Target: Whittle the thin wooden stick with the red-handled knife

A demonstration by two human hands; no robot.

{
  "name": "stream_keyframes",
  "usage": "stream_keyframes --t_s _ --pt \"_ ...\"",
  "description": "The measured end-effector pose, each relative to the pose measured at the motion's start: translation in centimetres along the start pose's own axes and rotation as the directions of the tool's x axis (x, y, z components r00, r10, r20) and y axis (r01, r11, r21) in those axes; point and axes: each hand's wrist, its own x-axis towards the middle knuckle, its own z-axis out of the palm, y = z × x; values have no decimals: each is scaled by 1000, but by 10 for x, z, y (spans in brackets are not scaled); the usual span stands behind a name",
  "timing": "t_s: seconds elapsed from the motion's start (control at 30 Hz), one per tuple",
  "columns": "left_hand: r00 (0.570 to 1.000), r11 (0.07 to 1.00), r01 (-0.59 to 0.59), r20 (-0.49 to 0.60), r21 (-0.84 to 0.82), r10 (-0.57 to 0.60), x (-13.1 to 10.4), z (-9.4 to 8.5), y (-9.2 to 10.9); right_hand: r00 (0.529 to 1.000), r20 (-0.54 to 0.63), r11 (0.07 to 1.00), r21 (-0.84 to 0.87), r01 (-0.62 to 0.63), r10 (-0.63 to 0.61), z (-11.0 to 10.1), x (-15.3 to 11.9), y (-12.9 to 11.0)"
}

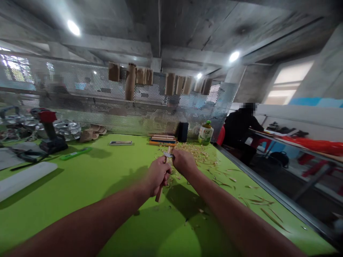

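In the middle of the head view my left hand (159, 175) is closed around a slim brown wooden stick (159, 194). The stick's lower end sticks out below the fist, and its pale upper end points away from me. My right hand (183, 161) is closed on a small knife, its silver blade (168, 155) lying across the stick near the pale end. The fingers hide the knife's handle. Curled wood shavings (197, 153) lie scattered on the green table (88, 192) beyond and to the right of both hands.
Behind the hands stand a box of sticks (162, 140), a black block (183, 132) and a green-capped bottle (205, 134). Leftward are a cordless drill (49, 130), a green level-like tool (76, 153) and a white roll (26, 180). A perforated screen (112, 110) backs the table; a person (239, 130) sits right.
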Motion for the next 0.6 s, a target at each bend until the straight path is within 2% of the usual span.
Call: stream_keyframes --t_s 0.1,0.17,0.23,0.3,0.33,0.4,0.47,0.6 --pt "999 999 42 1 -12 -42 -1 1 5 1000 -10 1000 26 4 -4 3 5 0" --pt "997 997 71 8 -35 -70 -5 0 4 999 -9 998 59 -36 36 7 9 10" --pt "991 993 105 82 -45 -101 -12 1 0 982 18 978 92 -189 188 10 14 30" --pt "972 990 127 206 -54 -114 -18 2 -4 921 89 917 99 -386 379 13 17 57" --pt "961 990 125 255 -67 -104 -20 3 -5 904 60 899 87 -428 424 15 17 70" --pt "958 989 100 280 -105 -67 -19 2 -7 897 40 893 82 -443 441 16 16 88" --pt "969 989 69 243 -129 -36 -12 -2 -7 913 4 908 106 -406 408 16 14 88" --pt "991 997 53 123 -57 -46 2 -12 -4 973 -84 962 188 -196 215 12 7 47"
